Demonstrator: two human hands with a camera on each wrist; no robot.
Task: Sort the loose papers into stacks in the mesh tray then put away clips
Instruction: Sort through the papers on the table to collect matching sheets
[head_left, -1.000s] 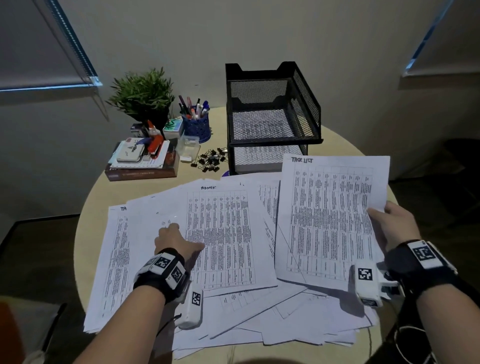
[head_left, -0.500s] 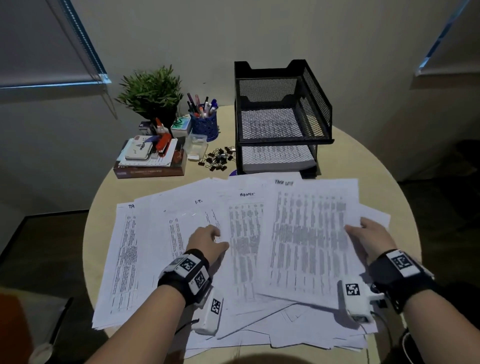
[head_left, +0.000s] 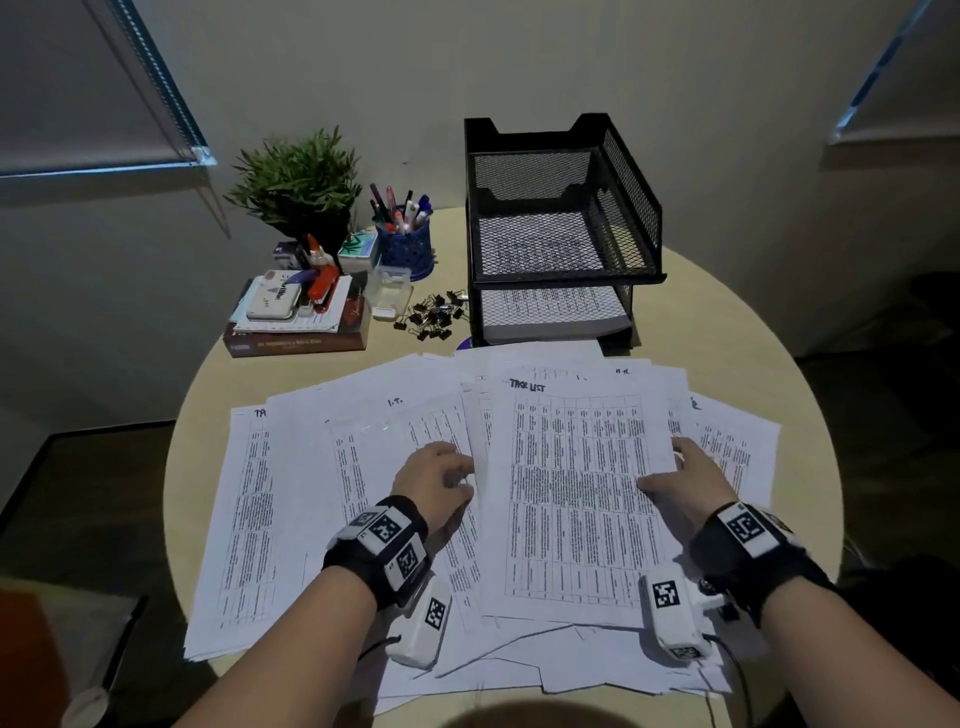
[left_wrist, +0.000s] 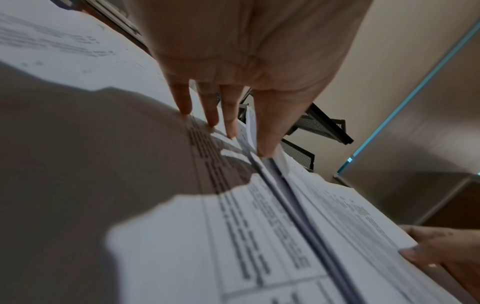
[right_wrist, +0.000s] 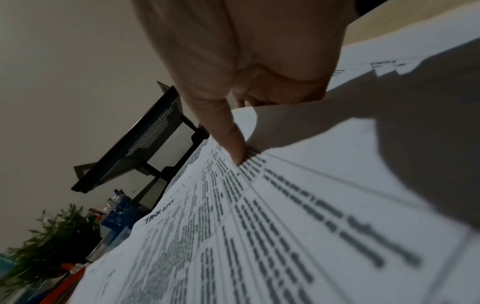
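Note:
Loose printed papers (head_left: 322, 499) lie fanned across the round table. On top in the middle lies a sheet headed "TASK LIST" (head_left: 576, 499) (right_wrist: 233, 236). My right hand (head_left: 672, 475) pinches its right edge, thumb (right_wrist: 233, 144) on top and the other fingers hidden beneath. My left hand (head_left: 460, 475) (left_wrist: 226, 127) rests straight fingertips on the papers at that sheet's left edge. The black two-tier mesh tray (head_left: 639, 218) stands behind with paper in both tiers. Black binder clips (head_left: 434, 317) lie in a heap left of the tray.
A small clear box (head_left: 389, 296) sits beside the clips. Behind it stand a blue pen cup (head_left: 405, 244) and a potted plant (head_left: 296, 182). A book (head_left: 296, 340) at the back left carries a stapler and small items. Papers overhang the table's front edge (head_left: 291, 670).
My right hand has carried the task list sheet leftward and lowered it onto the middle of the pile. My left hand has shifted right to meet its left edge.

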